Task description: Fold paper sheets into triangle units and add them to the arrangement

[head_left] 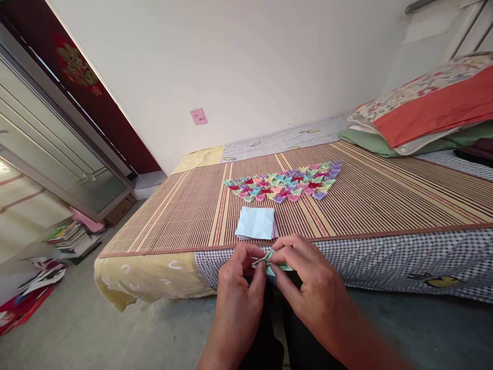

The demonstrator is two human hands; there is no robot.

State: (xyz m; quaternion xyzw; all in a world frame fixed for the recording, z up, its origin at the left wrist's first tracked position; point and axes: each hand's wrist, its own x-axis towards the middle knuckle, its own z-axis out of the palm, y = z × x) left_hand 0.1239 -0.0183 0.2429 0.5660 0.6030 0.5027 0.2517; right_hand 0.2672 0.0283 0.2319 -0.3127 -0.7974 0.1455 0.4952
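Between my two hands is a small piece of folded green paper, held in front of the bed's near edge. My left hand pinches its left side between thumb and fingers. On the other side, my right hand grips it with thumb and fingertips; parts of the paper are hidden behind the fingers. Just beyond my hands lies a stack of creased square paper, light blue on top. Farther back, many small folded paper pieces in mixed colours stand in rows on the striped mat.
The mat covers a bed with a checked sheet and a yellow cloth. Folded bedding is piled at the right. A pink note is on the wall. Books lie on the left by a glass-panelled door.
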